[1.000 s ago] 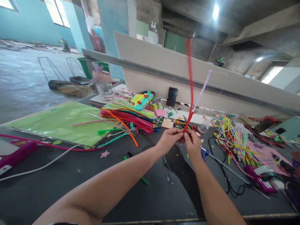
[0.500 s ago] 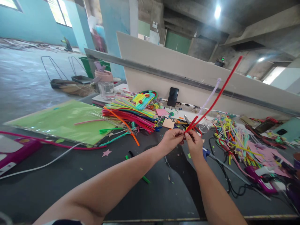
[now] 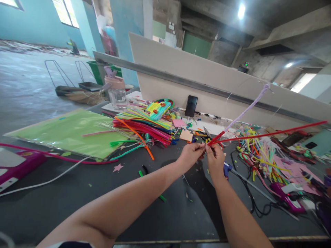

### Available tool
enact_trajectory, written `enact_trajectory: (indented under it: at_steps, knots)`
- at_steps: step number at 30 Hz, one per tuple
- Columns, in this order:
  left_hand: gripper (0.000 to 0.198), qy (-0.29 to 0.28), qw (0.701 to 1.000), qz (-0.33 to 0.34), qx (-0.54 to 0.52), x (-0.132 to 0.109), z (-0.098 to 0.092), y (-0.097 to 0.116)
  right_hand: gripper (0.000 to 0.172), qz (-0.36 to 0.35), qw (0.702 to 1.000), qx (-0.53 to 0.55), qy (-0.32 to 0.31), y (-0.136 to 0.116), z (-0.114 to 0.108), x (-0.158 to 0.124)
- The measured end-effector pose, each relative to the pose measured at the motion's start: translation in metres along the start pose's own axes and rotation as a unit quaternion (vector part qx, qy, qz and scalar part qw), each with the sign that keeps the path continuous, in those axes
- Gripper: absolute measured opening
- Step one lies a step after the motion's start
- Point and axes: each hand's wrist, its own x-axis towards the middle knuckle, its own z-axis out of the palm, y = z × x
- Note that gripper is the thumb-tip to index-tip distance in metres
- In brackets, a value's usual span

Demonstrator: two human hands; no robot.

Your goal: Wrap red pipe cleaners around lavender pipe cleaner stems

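Note:
Above the dark table my left hand (image 3: pixel 192 154) and my right hand (image 3: pixel 215 156) meet, fingers pinched together at the near end of a red pipe cleaner (image 3: pixel 266 135). Its long free end stretches out to the right, nearly level. A lilac wrapped stem (image 3: pixel 247 112) rises from the same spot, slanting up and right, with red wound around its lower part and thin wire at its tip. The fingers hide the exact pinch point. Just below my right hand lies a blue glue gun (image 3: pixel 227 168).
A bundle of colourful pipe cleaners (image 3: pixel 152 129) lies left of my hands, beside a green sheet in clear plastic (image 3: pixel 69 134). A phone (image 3: pixel 191 106) leans on the divider. Tangled pipe cleaners (image 3: pixel 258 155) and a purple power strip (image 3: pixel 287 198) are at right, a bottle (image 3: pixel 117 93) far left.
The red pipe cleaner's free end has swung down to the right, from steep to nearly level. The lilac stem leans further right. Both hands remain in about the same place.

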Motion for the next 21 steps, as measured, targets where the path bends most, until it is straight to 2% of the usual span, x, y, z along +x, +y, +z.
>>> enact_trajectory:
  at_steps: [3,7,13,21]
  knots:
    - [0.022,0.014,0.999,0.014,0.048,-0.0008,0.0001,-0.0026,0.017,0.001,1.000,-0.006,0.008,-0.0027,0.0006,-0.0005]
    - [0.023,0.005,0.993,0.051,0.103,0.0008,-0.0012,-0.0071,0.017,0.008,1.000,-0.007,0.009,-0.0030,0.0016,-0.0013]
    - [0.020,-0.002,0.963,0.139,0.232,-0.0006,-0.0062,-0.0036,0.019,0.028,1.000,0.002,0.006,-0.0018,0.0017,-0.0029]
    - [0.019,0.001,0.954,0.154,0.256,0.0002,-0.0058,-0.0084,0.021,0.053,0.998,0.025,0.017,-0.0005,0.0063,-0.0053]
